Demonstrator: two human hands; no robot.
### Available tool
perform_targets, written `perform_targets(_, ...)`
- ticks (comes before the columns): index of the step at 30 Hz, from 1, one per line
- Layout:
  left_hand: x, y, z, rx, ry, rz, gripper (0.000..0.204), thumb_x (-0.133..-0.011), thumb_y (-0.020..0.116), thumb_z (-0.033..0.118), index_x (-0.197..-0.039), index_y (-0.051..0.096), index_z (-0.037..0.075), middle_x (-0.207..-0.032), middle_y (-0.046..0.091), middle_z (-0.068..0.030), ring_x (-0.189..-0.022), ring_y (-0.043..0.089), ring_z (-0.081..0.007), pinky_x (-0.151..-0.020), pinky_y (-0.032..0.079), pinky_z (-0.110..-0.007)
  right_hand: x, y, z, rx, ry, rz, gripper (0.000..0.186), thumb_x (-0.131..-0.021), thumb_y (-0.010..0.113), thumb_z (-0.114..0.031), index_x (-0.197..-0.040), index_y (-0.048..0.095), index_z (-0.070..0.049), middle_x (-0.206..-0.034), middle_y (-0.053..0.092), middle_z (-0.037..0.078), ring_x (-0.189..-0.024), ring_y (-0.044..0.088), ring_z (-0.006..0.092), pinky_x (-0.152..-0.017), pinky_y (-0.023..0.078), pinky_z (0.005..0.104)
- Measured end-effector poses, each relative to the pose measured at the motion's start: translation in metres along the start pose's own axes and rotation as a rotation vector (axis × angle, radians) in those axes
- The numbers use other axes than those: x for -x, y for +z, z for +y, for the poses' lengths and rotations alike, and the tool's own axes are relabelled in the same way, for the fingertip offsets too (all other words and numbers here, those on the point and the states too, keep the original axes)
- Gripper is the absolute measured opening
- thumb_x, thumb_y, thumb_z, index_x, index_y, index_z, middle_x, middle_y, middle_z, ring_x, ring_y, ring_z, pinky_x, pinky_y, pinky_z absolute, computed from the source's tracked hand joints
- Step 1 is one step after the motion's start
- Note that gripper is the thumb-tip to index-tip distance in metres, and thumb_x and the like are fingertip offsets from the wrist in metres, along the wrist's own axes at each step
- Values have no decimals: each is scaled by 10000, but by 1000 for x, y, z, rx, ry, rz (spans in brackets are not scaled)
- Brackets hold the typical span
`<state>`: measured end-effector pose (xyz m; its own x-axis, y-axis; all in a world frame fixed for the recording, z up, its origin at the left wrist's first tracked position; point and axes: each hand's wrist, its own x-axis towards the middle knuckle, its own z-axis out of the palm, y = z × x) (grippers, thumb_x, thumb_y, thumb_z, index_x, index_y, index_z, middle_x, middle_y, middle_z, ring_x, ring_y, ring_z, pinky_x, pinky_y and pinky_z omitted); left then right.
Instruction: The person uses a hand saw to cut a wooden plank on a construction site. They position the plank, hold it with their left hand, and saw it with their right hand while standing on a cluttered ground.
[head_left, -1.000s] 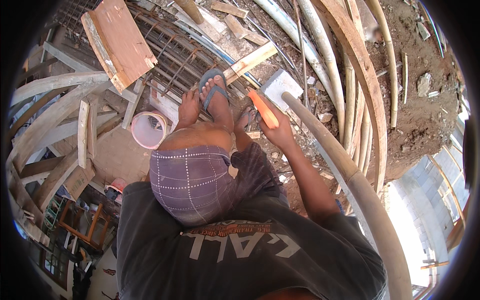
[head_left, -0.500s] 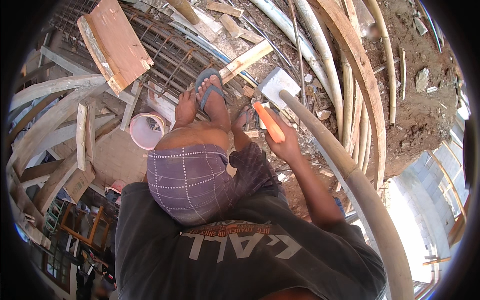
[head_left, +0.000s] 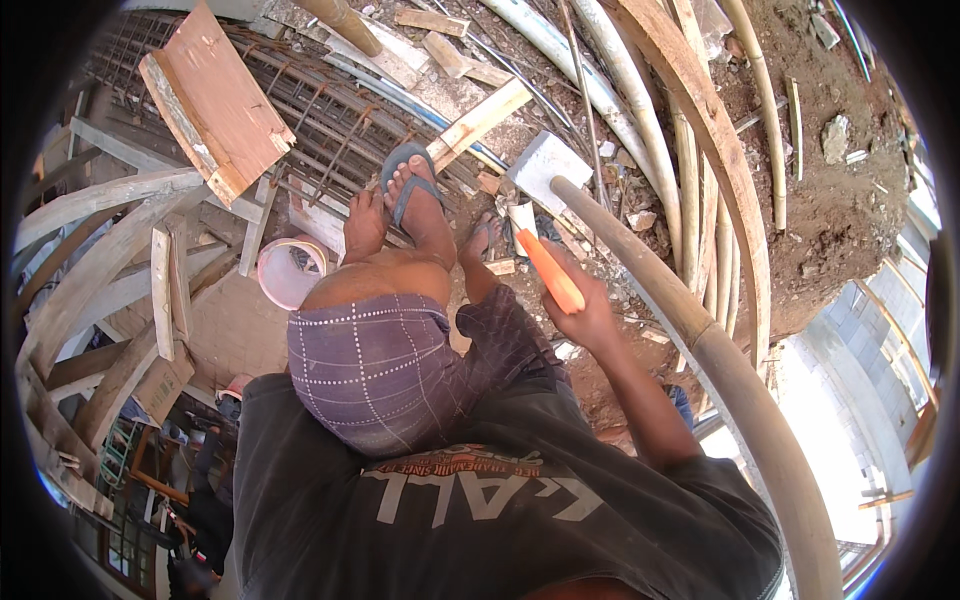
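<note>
My right hand [head_left: 580, 305] is closed round the orange handle of a tool [head_left: 553, 272]. Its flat, pale end points away from me; what kind of tool it is I cannot make out. Beside my raised left knee, my left hand [head_left: 366, 225] is down low, fingers bent downward next to my sandalled left foot [head_left: 415, 195]. Whatever lies under those fingers is hidden. A pale wooden plank [head_left: 485, 118] slants away just beyond that foot. Near the tool, a thick bamboo pole [head_left: 690, 320] runs past my right arm from a grey square block [head_left: 552, 165].
A pink bucket [head_left: 288, 272] stands left of my knee. Rusty rebar cages [head_left: 320, 130] lie ahead, with a plywood-faced board [head_left: 215, 105] across them. Curved timbers [head_left: 110, 200] crowd the left. Bamboo poles [head_left: 690, 180] and a long brown beam [head_left: 725, 140] lie at right over rubble.
My right hand has drawn slightly back toward me and right, and more of the tool's pale end shows. My left hand stays beside my foot; the whole view has shifted slightly.
</note>
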<state>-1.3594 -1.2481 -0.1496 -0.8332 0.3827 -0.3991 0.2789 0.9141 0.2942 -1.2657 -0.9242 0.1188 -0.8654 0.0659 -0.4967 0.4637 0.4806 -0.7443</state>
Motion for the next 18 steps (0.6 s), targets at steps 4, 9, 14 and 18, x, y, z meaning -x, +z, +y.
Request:
perform_targets(4, -4, -3, 2, 80, -42, -11, 486, -866, 626, 180, -1327, 523, 67, -1146, 537, -142, -1103, 526, -359, -880, 527, -452, -177, 92, 20, 94, -7, 20, 661, -784, 690, -165, -1414, 491, -188, -1091, 670, 234, -952, 640, 448, -803, 540, 482)
perform_targets(9, 2, -10, 6, 64, -53, -75, 486, -856, 640, 170, -1318, 526, 70, -1141, 539, -148, -1101, 527, -356, -884, 523, -448, -35, 24, 20, -74, 17, -87, 684, -818, 688, -163, -1458, 446, -164, -1264, 647, 147, -1041, 651, 410, -893, 547, 458)
perform_targets(14, 1, -6, 4, 81, -27, -30, 501, -845, 657, 174, -1318, 526, 77, -1160, 536, -145, -1102, 525, -359, -887, 520, -450, 87, -31, 7, -12, 129, -115, 687, -792, 591, 31, -1454, 457, -91, -1377, 585, 146, -1281, 557, 319, -1074, 437, 372)
perform_targets(18, -4, 3, 0, 64, -70, -25, 526, -834, 675, 190, -1324, 522, 72, -1167, 539, -138, -1114, 524, -359, -894, 521, -448, -109, 49, 7, -12, 146, -31, 600, -817, 656, -117, -1403, 525, -119, -1130, 686, 211, -976, 694, 343, -849, 535, 389)
